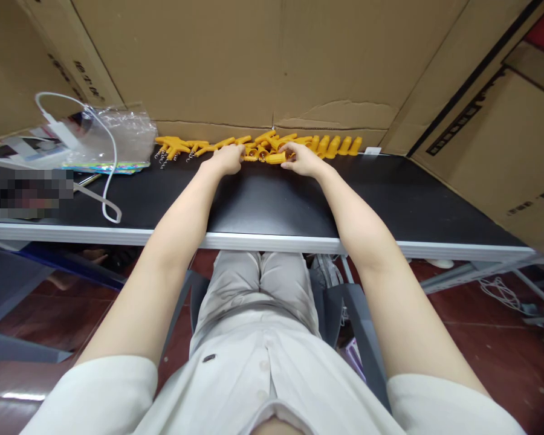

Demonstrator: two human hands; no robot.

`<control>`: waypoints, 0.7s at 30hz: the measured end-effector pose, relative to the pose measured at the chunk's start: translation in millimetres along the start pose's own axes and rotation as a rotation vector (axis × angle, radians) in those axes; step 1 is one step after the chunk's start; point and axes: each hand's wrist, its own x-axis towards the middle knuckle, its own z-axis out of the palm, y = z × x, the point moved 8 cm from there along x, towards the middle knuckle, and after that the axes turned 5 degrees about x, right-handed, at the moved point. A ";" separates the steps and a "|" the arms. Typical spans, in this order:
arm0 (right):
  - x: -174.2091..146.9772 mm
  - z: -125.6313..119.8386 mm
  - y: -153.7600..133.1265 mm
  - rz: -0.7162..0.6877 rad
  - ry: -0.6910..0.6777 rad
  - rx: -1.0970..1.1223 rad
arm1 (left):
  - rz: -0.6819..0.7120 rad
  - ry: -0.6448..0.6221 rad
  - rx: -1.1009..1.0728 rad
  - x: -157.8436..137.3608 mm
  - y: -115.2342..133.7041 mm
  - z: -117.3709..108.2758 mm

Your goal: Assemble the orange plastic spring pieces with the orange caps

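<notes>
My left hand (229, 159) is over the left side of a yellow pile at the back of the black table, its fingers curled and partly hidden. What it holds, if anything, I cannot make out. My right hand (303, 160) has its thumb and fingers closed round the right end of a yellow plastic sleeve (275, 158) lying on its side. Left of my left hand lie several yellow T-shaped handles (174, 147) with metal corkscrew spirals (163, 158). Right of my right hand, several yellow sleeves (333, 146) stand upright in rows.
A cardboard wall (272, 66) borders the table's back, with another cardboard panel (494, 127) on the right. At left lie a clear plastic bag (127, 133) and a white cable (113, 163). A small white piece (372, 151) lies beyond the sleeves. The metal edge (272, 243) runs along the front.
</notes>
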 end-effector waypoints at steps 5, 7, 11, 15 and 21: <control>-1.4 -0.2 -6.4 0.005 0.004 0.084 | 0.092 0.068 -0.095 2.7 7.1 0.4; -4.5 0.4 -9.0 0.042 -0.018 0.162 | 0.103 0.090 -0.135 1.7 8.0 -1.5; -14.0 -0.1 -11.6 0.136 -0.062 0.277 | 0.099 0.071 -0.187 -2.2 9.7 -5.0; -17.3 -5.0 -10.5 0.157 -0.053 0.278 | 0.051 0.021 -0.264 -4.7 12.1 -5.4; -10.1 -9.6 0.3 0.127 -0.050 0.345 | 0.086 0.141 -0.294 -1.9 8.7 -14.4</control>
